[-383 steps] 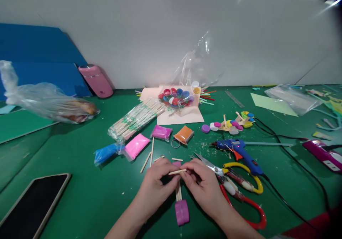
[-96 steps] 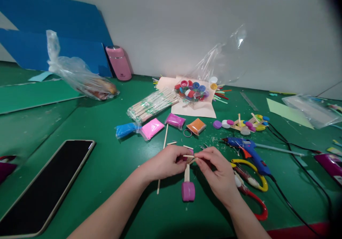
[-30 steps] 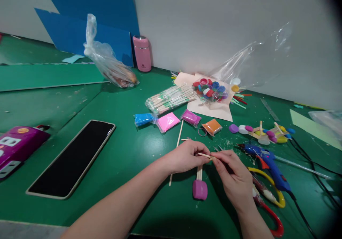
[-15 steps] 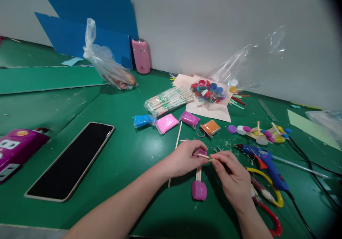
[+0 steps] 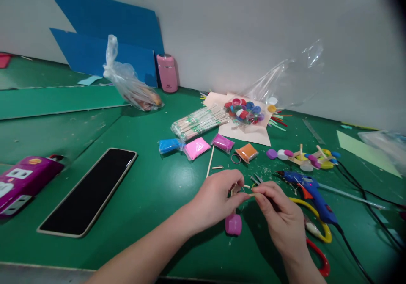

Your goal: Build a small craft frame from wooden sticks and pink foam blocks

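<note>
My left hand point(image 5: 216, 198) is closed around a small build of wooden sticks with a purple bottle cap point(image 5: 233, 224) at its near end, low over the green table. My right hand point(image 5: 279, 216) pinches a short wooden stick piece point(image 5: 250, 194) and holds it against the build where the fingertips of both hands meet. Most of the sticks are hidden under my left fingers.
A blue glue gun point(image 5: 312, 188) and yellow and red scissors point(image 5: 320, 233) lie right of my hands. Clay packets point(image 5: 196, 147), a bundle of sticks point(image 5: 199, 121), a bag of caps point(image 5: 244, 110) and a cap-and-stick model point(image 5: 304, 157) lie beyond. A phone point(image 5: 90, 191) and a purple power strip point(image 5: 23, 182) lie at left.
My hands have drawn closer over the sticks, and my left hand now covers more of them. The view has shifted slightly; both hands keep their hold.
</note>
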Available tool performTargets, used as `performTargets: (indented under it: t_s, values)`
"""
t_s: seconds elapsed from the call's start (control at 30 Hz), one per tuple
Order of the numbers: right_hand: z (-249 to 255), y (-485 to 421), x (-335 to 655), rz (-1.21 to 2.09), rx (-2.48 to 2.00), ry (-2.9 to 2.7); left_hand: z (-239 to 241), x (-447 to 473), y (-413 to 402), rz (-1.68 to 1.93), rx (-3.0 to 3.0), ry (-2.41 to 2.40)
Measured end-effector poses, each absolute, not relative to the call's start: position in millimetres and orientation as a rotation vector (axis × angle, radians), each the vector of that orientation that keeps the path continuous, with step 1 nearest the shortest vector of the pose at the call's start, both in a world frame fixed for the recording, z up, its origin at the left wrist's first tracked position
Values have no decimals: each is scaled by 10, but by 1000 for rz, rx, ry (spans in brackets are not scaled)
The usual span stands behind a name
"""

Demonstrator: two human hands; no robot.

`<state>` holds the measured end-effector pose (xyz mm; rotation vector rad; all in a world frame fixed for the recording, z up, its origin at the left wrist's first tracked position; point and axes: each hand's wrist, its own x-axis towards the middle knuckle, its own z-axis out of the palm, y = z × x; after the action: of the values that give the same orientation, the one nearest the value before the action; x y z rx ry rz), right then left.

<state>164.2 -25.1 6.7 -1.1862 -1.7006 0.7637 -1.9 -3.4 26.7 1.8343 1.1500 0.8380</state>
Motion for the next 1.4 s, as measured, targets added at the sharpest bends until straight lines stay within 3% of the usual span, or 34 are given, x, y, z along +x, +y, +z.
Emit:
performTargets:
  t_s: [0.37,1.0,1.4]
  values:
    - [130,-374,1696,997,-1085,-1444,532,127,-313,883,1752,1061]
    - [55,-429,1706,1143,-1065,-1210,509,394,-425,826,1249,1085]
    - [-63,-608,2737,561,-1729,-1809,308,249,-347,1018,815,1041]
